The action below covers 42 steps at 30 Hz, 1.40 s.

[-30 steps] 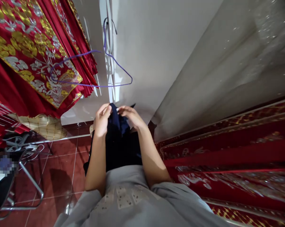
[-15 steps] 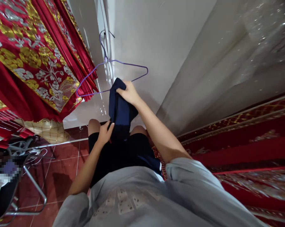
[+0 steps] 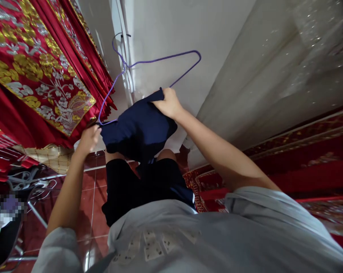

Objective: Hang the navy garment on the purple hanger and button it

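Head view: a navy garment (image 3: pixel 141 127) is spread between the person's two hands, above the knees and in front of the lower part of a purple wire hanger (image 3: pixel 165 57). The right hand (image 3: pixel 168 103) has its grip clenched on the garment's upper right edge, thumb on the near side. The left hand (image 3: pixel 88 139) is slightly blurred; its grip is closed on the garment's left edge, just beside the hanger's lower left corner. The hanger hangs tilted, its right shoulder higher than its left, and most of its bottom bar is hidden by the cloth; whether the bar runs through the garment or only behind it I cannot tell.

To the left hangs a red costume (image 3: pixel 46 76) with gold and silver embroidery, close to the hanger. A pale sheer gown (image 3: pixel 254 79) with sparkles fills the upper right, and below it is red embroidered cloth (image 3: pixel 302 178). The person wears a grey T-shirt (image 3: pixel 217 242) and black shorts (image 3: pixel 160 185). Red floor tiles (image 3: pixel 84 204) show at the lower left, near a metal-framed chair (image 3: pixel 37 214).
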Each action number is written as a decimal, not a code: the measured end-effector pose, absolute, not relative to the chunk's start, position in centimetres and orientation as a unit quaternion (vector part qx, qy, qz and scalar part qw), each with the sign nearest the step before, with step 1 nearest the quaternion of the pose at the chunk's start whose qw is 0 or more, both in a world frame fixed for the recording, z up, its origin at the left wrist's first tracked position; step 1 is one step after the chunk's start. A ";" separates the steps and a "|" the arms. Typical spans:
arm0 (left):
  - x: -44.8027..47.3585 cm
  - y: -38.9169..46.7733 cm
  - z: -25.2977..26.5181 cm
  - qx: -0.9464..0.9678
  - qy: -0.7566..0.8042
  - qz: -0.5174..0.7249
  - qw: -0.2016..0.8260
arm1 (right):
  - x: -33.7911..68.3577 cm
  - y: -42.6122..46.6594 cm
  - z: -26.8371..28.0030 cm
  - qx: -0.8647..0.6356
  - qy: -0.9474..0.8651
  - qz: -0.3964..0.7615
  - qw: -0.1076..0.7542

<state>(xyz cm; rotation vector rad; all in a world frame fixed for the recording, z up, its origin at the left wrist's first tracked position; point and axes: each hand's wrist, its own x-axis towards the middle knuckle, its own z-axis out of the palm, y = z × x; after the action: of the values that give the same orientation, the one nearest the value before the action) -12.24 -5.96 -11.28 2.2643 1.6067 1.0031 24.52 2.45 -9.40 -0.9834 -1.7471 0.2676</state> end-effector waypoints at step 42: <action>-8.9 1.8 -2.6 0.786 0.427 0.447 -0.012 | 31.3 2.7 -4.0 -0.505 -0.643 0.324 0.477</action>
<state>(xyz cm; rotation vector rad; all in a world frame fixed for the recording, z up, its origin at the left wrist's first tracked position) -8.87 1.77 -2.56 2.4876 1.3523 1.4137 31.26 2.70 -4.03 -1.2329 -1.5713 0.7911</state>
